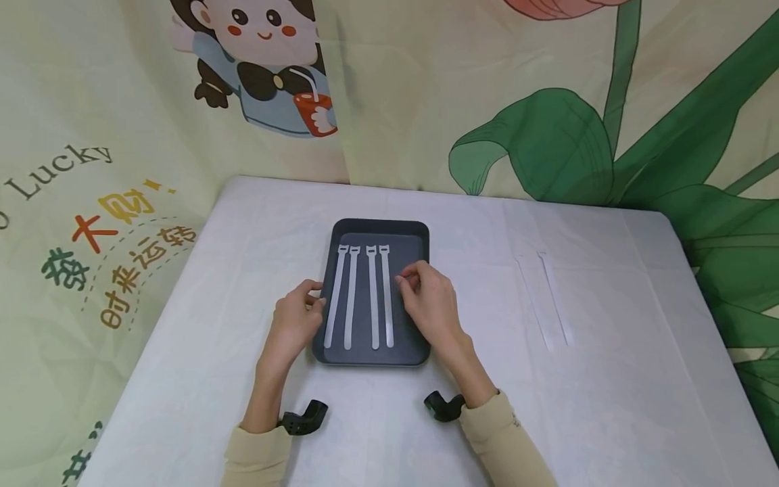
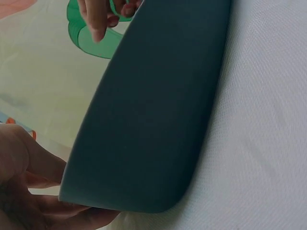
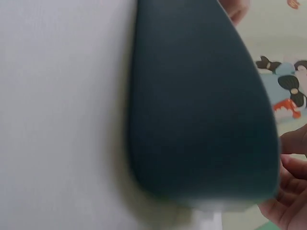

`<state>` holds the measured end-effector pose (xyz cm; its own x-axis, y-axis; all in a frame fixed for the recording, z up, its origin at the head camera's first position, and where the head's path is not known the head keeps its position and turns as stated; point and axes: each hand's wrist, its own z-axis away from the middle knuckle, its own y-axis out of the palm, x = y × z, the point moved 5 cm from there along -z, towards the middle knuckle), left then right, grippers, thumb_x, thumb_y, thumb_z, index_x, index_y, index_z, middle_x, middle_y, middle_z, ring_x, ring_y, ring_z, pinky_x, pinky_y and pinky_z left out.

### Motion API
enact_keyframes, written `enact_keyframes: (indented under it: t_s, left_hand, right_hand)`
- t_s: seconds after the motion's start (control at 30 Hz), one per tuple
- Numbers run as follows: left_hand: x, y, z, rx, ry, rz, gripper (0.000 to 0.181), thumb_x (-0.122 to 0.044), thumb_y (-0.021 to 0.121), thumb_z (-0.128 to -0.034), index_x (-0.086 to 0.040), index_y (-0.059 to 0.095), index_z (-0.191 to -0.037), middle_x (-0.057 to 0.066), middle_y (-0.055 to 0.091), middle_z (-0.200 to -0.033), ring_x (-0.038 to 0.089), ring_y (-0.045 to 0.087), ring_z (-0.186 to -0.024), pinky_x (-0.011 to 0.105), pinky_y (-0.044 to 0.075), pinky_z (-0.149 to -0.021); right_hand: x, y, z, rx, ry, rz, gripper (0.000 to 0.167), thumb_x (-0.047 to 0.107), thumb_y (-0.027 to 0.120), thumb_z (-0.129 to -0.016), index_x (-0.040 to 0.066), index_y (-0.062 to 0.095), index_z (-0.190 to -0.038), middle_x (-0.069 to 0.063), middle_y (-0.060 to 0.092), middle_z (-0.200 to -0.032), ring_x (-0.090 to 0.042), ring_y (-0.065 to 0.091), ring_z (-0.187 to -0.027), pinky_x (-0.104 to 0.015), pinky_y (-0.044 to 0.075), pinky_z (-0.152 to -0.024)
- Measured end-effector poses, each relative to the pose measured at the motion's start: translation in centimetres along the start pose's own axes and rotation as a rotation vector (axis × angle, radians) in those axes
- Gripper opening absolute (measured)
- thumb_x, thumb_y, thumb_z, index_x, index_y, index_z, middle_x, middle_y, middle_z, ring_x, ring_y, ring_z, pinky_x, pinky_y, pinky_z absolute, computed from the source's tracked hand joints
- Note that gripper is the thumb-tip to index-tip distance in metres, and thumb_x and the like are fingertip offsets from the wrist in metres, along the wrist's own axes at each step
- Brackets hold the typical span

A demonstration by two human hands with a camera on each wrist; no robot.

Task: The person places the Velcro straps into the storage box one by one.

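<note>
A dark grey rectangular tray (image 1: 404, 355) lies on the white table. Inside it, several white cable ties (image 1: 351, 297) with wide slotted heads lie lengthwise, side by side, heads toward the far end. My left hand (image 1: 296, 316) pinches the tray's left rim; the left wrist view shows the thumb over the edge and fingers against the outside. Over the right side of the tray hovers my right hand (image 1: 433, 297), its fingers loosely bent close to the rightmost tie. No object shows between those fingertips. The tray wall (image 3: 201, 110) fills much of the right wrist view.
To the right of the tray, two more pale ties (image 1: 555, 297) lie on the white tablecloth (image 1: 627, 379), barely standing out from it. A printed curtain (image 1: 395, 101) hangs behind the table. Each wrist carries a black camera (image 1: 304, 418).
</note>
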<state>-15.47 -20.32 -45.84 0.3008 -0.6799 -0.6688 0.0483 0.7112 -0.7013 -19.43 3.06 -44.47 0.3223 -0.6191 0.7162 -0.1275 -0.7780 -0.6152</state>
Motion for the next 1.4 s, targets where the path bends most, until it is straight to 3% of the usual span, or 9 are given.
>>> enact_keyframes:
  t_s: [0.23,1.03,1.23,1.4]
  left_hand:
    - [0.0,0.0,-0.1,-0.001,0.0,-0.003,0.039,-0.01,0.053,-0.1034,0.001,0.057,-0.14,0.028,0.071,-0.115,0.034,0.069,-0.094,0.042,0.056,-0.074]
    - [0.4,0.1,-0.4,0.0,0.001,-0.001,0.038,-0.01,0.053,-0.1034,0.001,0.057,-0.14,0.027,0.071,-0.114,0.035,0.069,-0.095,0.042,0.055,-0.073]
    - [0.4,0.1,-0.4,0.0,-0.003,0.004,0.038,-0.011,0.053,-0.1036,0.001,0.057,-0.14,0.027,0.071,-0.114,0.034,0.069,-0.095,0.041,0.055,-0.074]
    - [0.4,0.1,-0.3,0.004,-0.01,0.005,0.038,-0.011,0.053,-0.1036,0.0,0.057,-0.14,0.027,0.07,-0.115,0.033,0.068,-0.092,0.04,0.055,-0.073]
  right_hand:
    - [-2.0,-1.7,0.2,-0.022,0.082,-0.005,0.009,0.012,0.076,-0.093,0.004,0.072,-0.095,-0.006,0.064,-0.072,-0.016,0.053,-0.061,-0.026,0.041,-0.056]
    - [-10.3,-8.0,2.7,-0.124,0.368,0.058,0.012,0.015,0.074,-0.094,0.003,0.073,-0.098,-0.013,0.068,-0.076,-0.025,0.06,-0.068,-0.029,0.042,-0.063]
    - [-12.0,-9.7,3.0,-0.16,0.391,0.116,0.012,0.012,0.071,-0.094,0.001,0.073,-0.1,-0.015,0.07,-0.079,-0.029,0.063,-0.07,-0.034,0.042,-0.065]
    - [-13.0,-10.8,3.1,-0.14,0.437,0.164,0.016,0.011,0.067,-0.094,0.001,0.075,-0.104,-0.016,0.072,-0.086,-0.033,0.066,-0.078,-0.041,0.045,-0.069]
